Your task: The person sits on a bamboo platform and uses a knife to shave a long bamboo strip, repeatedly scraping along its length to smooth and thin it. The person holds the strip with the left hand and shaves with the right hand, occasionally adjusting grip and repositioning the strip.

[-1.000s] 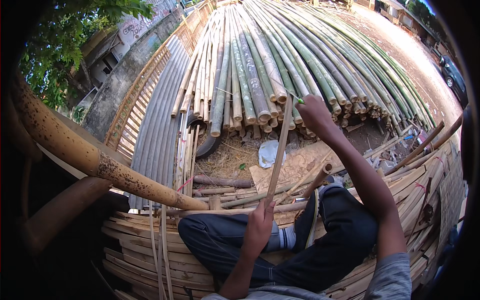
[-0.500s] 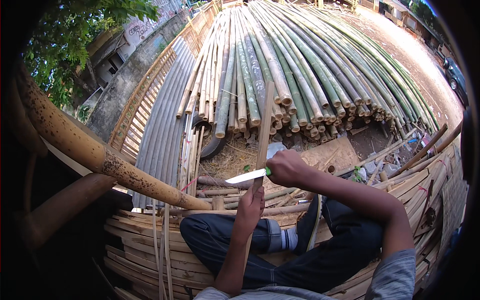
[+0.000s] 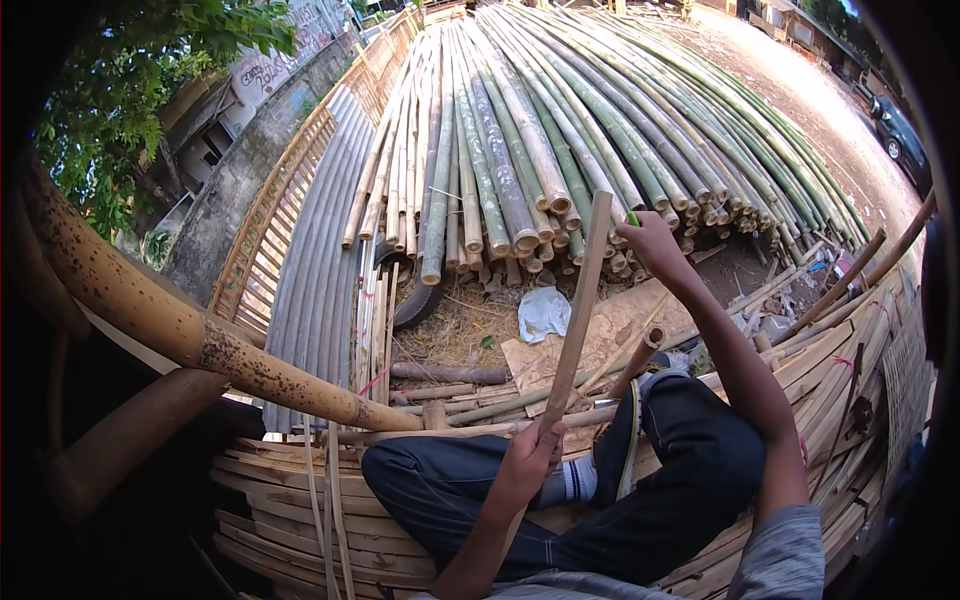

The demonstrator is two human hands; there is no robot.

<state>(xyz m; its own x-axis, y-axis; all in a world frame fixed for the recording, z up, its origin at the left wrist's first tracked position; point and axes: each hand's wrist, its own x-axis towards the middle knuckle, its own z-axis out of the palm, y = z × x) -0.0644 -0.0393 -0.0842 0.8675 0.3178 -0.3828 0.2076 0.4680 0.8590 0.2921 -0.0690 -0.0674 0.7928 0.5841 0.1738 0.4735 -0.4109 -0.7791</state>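
Bamboo strip (image 3: 577, 310) in left hand (image 3: 525, 465), slanting upward; right hand (image 3: 648, 240) near its top

The left hand (image 3: 525, 468) sits low before the lap, fingers curled, thumb uppermost. The right hand (image 3: 650, 243) is extended farther forward — fingers tightly folded, elbow (image 3: 778, 432) bent outward.

Dark graffiti lettering (image 3: 263, 76) stands in two short rows on the whitish wall (image 3: 292, 62) at upper left; fainter, reddish scrawl (image 3: 312, 20) beyond it is illegible.
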